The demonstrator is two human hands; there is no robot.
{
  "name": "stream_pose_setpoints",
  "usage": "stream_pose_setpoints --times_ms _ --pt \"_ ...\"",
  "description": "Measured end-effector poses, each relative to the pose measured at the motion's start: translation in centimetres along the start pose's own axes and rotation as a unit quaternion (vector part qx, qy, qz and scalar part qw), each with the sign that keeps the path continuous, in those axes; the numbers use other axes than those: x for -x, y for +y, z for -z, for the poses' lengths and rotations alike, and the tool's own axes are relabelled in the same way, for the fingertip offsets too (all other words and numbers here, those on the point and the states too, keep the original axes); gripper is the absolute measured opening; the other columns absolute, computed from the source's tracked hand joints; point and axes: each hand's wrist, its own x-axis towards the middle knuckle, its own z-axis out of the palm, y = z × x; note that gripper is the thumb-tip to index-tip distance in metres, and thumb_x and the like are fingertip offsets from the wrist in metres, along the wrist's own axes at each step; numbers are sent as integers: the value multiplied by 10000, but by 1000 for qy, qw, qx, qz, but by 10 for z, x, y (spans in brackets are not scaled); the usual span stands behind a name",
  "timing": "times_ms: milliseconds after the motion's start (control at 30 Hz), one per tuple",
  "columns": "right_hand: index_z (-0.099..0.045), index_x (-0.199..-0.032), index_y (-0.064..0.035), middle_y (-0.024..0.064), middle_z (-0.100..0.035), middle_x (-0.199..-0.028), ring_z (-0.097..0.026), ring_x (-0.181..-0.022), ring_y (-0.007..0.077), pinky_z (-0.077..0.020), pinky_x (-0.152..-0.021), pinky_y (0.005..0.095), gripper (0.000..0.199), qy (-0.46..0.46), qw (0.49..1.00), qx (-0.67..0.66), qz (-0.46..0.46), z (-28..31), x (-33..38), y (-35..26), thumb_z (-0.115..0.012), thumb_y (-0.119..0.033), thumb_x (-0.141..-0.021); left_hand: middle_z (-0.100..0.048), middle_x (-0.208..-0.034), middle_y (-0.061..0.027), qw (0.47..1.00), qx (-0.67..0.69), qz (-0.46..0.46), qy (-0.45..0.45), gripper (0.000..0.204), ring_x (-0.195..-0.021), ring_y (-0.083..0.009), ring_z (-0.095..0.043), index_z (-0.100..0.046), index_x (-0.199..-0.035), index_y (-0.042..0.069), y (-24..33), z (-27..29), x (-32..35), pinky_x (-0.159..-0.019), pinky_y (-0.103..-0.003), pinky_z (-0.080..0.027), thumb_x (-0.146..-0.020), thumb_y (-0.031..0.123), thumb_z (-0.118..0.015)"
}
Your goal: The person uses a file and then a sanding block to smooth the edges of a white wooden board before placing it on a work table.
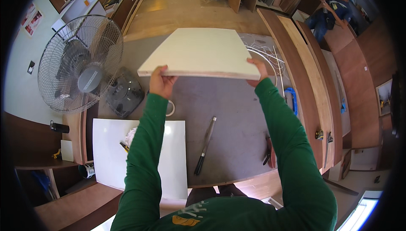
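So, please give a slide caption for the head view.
Both hands, left and right, hold a cream rectangular board above the grey worktable.

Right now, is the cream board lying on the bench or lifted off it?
Lifted. Left hand and right hand grip the cream board's near edge, held roughly flat above the grey bench.

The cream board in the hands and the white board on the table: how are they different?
The cream board is held up by the left hand and right hand; the white board lies flat on the table. The cream one looks duller, the white one glossier. Both are flat rectangular panels.
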Motion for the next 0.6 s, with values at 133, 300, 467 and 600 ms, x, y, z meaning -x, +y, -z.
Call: stream_pose_setpoints --times_ms 133,300,467,600 --pt "-559 -1312 44 193 -674 -1212 -674 -1090 308 -510 -1024 414 441 -51 998 -33 26 -47 80 -30 -613 -215 -959 -704 -1118 -106 998 -62 -21 16 305 -1028 -264 -688 -611 -1176 48 53 -81 71 -929 -428 -570 -917 194 -678" --pt "-587 -1302 59 201 -688 -1236 -671 -1123 308 -504 -1046 424 421 -37 997 -40 48 -99 230 -24 -579 -216 -983 -698 -1115 -110 994 -106 -33 16 316 -1018 -253 -697 -608 -1176 42 95 -140 194 -906 -410 -567 -932 233 -670" --pt "-573 -1325 77 205 -679 -1264 -656 -1165 321 -482 -1079 428 441 -68 988 -110 81 -109 351 -11 -560 -216 -995 -713 -1174 -132 984 -175 24 -10 363 -1086 -236 -698 -606 -1231 27 103 -162 274 -961 -415 -577 -954 259 -644" --pt "-568 -1321 71 194 -676 -1271 -674 -1133 332 -528 -1021 449 454 2 985 -125 115 -90 420 -1 -586 -235 -986 -706 -1132 -120 975 -213 63 -16 302 -1027 -258 -703 -600 -1162 45 89 -207 323 -958 -432 -578 -944 248 -656"
